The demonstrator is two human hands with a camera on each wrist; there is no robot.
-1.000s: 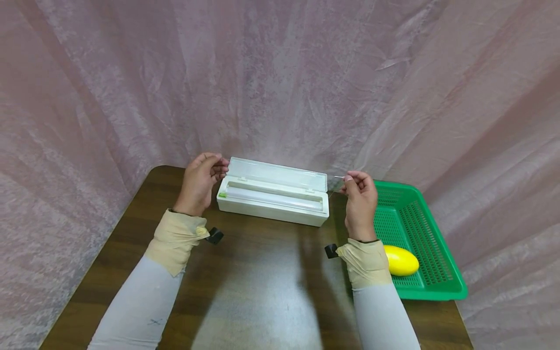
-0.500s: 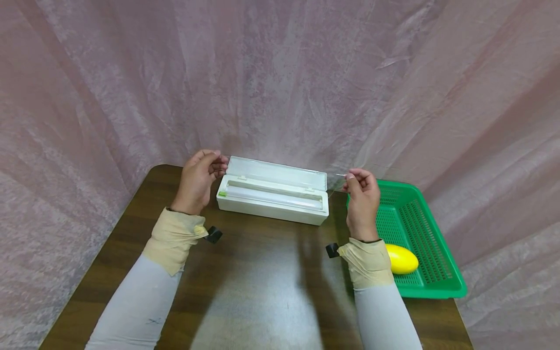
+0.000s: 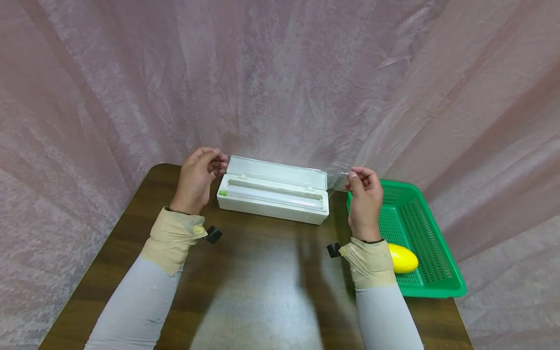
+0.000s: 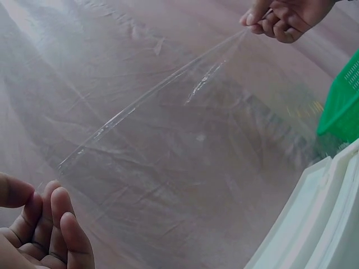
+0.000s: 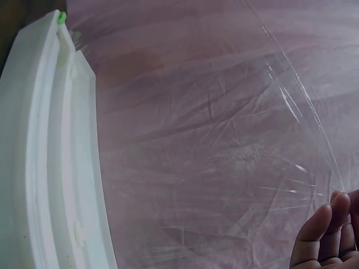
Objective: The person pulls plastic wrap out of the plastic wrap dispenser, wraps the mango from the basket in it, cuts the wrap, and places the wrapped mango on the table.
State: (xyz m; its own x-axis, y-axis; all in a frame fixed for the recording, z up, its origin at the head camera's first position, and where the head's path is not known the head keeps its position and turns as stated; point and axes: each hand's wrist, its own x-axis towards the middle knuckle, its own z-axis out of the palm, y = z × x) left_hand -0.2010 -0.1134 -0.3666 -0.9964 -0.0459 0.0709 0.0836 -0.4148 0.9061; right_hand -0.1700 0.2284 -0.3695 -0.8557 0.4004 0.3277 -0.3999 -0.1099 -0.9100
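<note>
Between my hands a clear sheet of cling film point(image 4: 109, 124) is stretched, its upper edge glinting in both wrist views. My left hand point(image 3: 194, 183) pinches one corner between thumb and fingertip, beside the left end of a white cling film dispenser point(image 3: 271, 210). The opposite corner is pinched by my right hand point(image 3: 365, 204), off the dispenser's right end. The dispenser's lid point(image 3: 276, 172) is tipped back, and a white roll point(image 3: 273, 196) shows inside. At its left end sits a small green slider point(image 3: 223, 193). In the head view the film hardly shows against the curtain.
A green perforated basket point(image 3: 442, 238) stands on the right, partly behind my right forearm, with a smooth yellow oval object point(image 3: 403, 259) inside. The brown wooden table point(image 3: 258, 272) ends at a pinkish curtain point(image 3: 280, 87) close behind the dispenser.
My right hand has moved slightly right and up. My left hand has shifted a little left and up, so the hands are farther apart, both still pinching the cling film.
</note>
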